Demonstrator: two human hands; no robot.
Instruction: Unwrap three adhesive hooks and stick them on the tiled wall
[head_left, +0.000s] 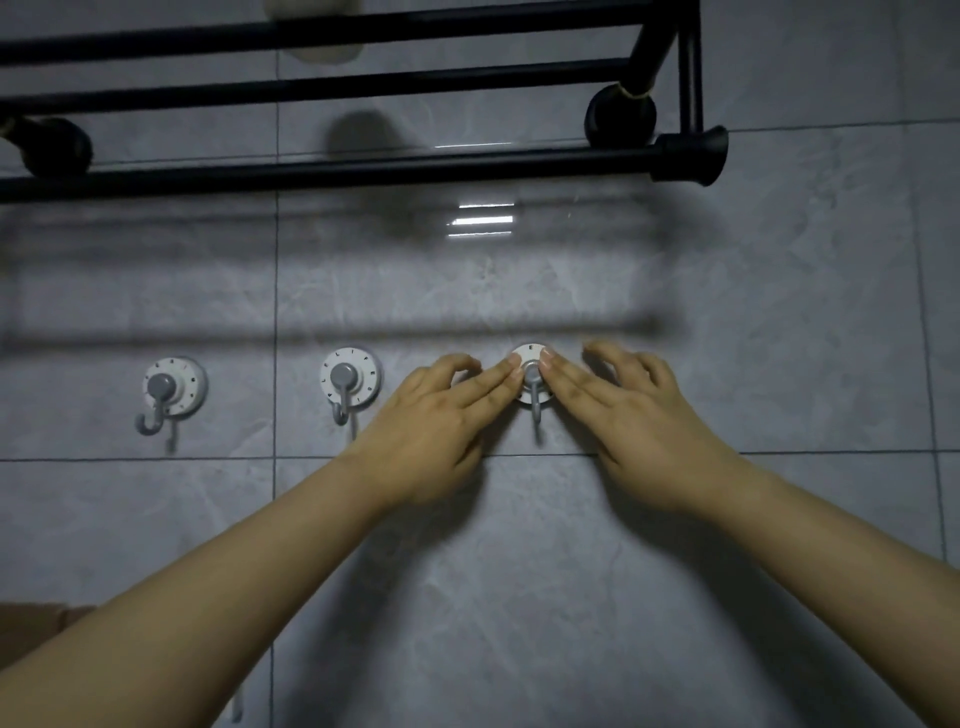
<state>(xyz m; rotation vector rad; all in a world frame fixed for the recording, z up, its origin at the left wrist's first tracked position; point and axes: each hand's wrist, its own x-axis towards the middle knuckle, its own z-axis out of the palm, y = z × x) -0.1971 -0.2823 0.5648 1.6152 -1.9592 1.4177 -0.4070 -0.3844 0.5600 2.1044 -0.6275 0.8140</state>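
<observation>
Three round white adhesive hooks with grey hook arms sit in a row on the grey tiled wall. The left hook and the middle hook stand free on the wall. At the right hook, both hands press flat fingers against the white disc. My left hand covers its left side with its fingertips, and my right hand covers its right side. The grey hook arm hangs down between the two hands. Neither hand grips anything.
A black metal towel rack with several bars is mounted above the hooks and casts a broad shadow on the tiles. A brown object shows at the lower left edge.
</observation>
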